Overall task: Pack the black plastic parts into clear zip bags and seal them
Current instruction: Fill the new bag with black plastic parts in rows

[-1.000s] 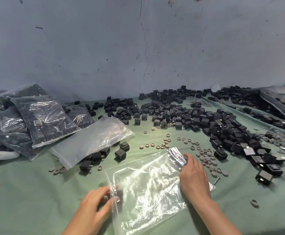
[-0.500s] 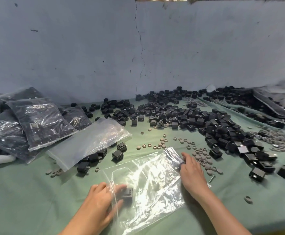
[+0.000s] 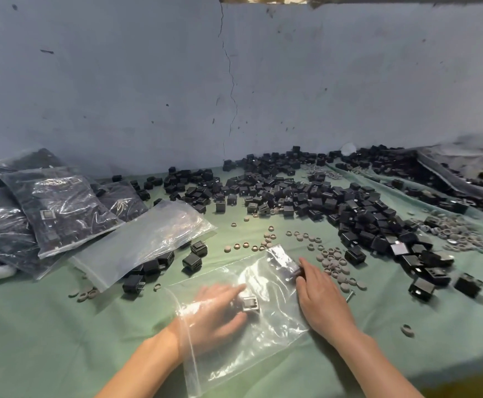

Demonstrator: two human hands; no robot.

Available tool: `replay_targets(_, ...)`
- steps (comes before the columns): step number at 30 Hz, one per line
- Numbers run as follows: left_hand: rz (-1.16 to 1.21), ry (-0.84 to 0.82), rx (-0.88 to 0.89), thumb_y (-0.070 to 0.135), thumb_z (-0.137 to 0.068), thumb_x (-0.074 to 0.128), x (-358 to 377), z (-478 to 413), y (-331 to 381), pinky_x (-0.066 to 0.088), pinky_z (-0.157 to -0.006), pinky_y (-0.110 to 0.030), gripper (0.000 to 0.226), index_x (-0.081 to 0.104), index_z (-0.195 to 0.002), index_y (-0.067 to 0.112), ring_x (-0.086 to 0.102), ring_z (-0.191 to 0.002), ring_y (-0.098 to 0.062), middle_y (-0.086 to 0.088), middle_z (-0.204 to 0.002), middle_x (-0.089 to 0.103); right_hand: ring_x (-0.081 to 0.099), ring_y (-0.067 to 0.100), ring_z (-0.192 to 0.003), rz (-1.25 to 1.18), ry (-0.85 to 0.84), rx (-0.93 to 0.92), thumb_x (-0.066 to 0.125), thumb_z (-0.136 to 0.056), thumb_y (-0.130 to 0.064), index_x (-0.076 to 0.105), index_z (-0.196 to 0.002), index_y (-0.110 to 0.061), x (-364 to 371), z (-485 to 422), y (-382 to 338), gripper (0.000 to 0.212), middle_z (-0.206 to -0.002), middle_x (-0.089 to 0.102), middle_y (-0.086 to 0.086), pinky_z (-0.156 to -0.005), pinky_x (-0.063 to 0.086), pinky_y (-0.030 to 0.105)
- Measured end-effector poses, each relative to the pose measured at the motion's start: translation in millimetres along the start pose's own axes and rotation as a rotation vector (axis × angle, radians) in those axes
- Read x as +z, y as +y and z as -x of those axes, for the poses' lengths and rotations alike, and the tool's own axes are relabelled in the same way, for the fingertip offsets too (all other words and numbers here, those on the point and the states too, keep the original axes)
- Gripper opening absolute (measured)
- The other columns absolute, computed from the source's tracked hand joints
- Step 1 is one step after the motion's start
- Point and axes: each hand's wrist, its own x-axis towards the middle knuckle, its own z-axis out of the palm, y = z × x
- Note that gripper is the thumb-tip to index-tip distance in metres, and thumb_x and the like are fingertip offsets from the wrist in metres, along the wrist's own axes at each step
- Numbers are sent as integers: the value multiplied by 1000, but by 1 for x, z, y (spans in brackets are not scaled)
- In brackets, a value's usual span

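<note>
A clear zip bag (image 3: 266,337) lies flat on the green cloth close in front of me. My left hand (image 3: 214,317) is inside the bag through its open left end and holds a black plastic part (image 3: 249,303) at its fingertips; the hand is motion-blurred. Over at the bag's far right corner, my right hand (image 3: 319,300) rests on it and pinches the plastic there. A big heap of loose black plastic parts (image 3: 349,214) spreads across the back and right of the table.
Filled, sealed bags of parts (image 3: 56,214) are stacked at the left. A pile of empty clear bags (image 3: 142,239) lies beside them over a few loose parts. Grey round caps (image 3: 332,262) are scattered near my right hand. The table's front edge (image 3: 464,377) runs at lower right.
My left hand has pushed from the bag's mouth deep into the bag, carrying a black part to the right. My right hand has stayed on the bag's far corner.
</note>
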Motion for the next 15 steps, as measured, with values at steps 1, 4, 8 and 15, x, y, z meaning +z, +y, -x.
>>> replay_targets(1,20,23,8,66,-95,25,0,3,-2,38,-112,-30,56,59,-127,34,39,-128,10,16,-132,57,29,11,-146,-67,14,7,24,-108,-34,20,-159,-23,-2,0,0,52,-161,32,-6,-122,19,33)
replay_targets(4,71,69,27,50,-98,39,-2,13,-6,45,-100,-21,33,45,-131,46,49,-114,13,28,-123,57,42,12,-137,-307,87,44,31,-108,-27,32,-155,-27,-10,4,0,47,-153,44,-7,-112,35,34)
replay_targets(8,-62,94,110,50,-101,35,0,21,-6,42,-106,-30,27,38,-128,51,45,-126,6,22,-136,50,56,9,-113,-461,227,140,37,-106,-20,50,-144,-28,-20,9,-1,40,-131,63,-7,-94,41,29)
replay_targets(15,-177,48,201,50,-104,30,3,4,13,38,-102,-22,36,38,-139,46,35,-117,15,38,-123,39,57,11,-114,-384,176,126,43,-102,-15,61,-133,-25,-21,10,-3,37,-126,66,-10,-100,44,29)
